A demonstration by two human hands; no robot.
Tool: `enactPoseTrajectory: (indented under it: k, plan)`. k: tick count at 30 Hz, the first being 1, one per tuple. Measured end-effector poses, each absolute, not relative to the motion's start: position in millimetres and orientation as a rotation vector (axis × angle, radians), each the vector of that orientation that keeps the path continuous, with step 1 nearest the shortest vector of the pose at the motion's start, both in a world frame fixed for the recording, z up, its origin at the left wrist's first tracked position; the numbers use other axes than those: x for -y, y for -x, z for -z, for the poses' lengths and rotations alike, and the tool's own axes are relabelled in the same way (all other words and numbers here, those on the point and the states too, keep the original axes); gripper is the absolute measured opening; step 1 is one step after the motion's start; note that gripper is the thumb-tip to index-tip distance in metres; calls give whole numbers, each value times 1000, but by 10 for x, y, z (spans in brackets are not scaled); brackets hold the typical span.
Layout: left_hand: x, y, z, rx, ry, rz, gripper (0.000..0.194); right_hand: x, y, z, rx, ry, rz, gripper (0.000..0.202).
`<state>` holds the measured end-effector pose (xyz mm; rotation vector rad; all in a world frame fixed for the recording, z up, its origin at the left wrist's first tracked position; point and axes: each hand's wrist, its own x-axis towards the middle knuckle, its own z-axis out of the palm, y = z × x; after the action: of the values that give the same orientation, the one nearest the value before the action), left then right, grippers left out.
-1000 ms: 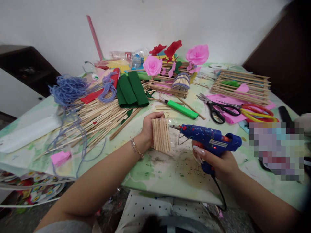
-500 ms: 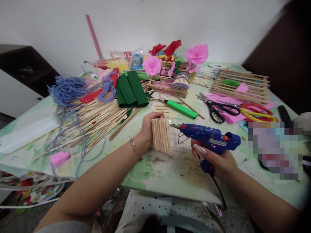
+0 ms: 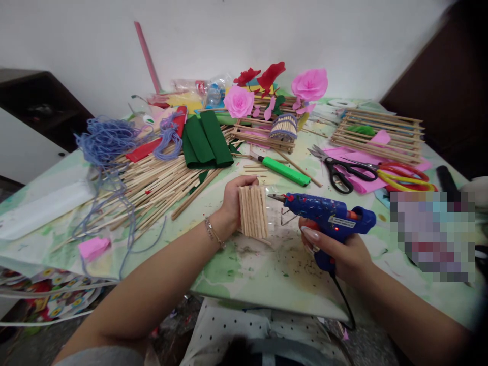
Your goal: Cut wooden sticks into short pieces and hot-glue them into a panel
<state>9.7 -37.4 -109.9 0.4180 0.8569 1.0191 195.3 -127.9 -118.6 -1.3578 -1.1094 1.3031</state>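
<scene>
Upright in my left hand [image 3: 231, 202] is a small panel of wooden sticks [image 3: 253, 212] laid side by side, with clear plastic at its right edge. My left fingers are mostly hidden behind the panel. My right hand [image 3: 337, 250] is wrapped round the handle of a blue glue gun [image 3: 320, 208], whose red light is lit. The metal nozzle points left, close to the panel's upper right edge. A black cable hangs from the grip. Beyond the hands a green cutter [image 3: 285, 171] lies on the table [image 3: 274, 284].
Loose sticks [image 3: 163, 180], purple yarn [image 3: 109, 140] and green paper [image 3: 208, 140] lie at left. Paper flowers [image 3: 239, 101] stand on a stick frame at the back. Black scissors [image 3: 337, 170] and another stick frame [image 3: 381, 134] are at right.
The glue gun has shifted very slightly, its nozzle still beside the panel. Both hands keep their holds.
</scene>
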Motion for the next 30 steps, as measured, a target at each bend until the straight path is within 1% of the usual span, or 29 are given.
enactPoseTrajectory:
  k: [11,26,30]
  plan:
    - [364,-99,1118,-865,-413,-1026,35,1278,-1936,1250,1122,1405,-1286,37]
    - [349,-72,1145,-843,-408,-1052,32,1272,-1963,1241,1139,1392,-1362,34]
    - [348,-66,1134,-841,-406,-1064,32,1289,-1956,1200,1235,1310,-1355,32]
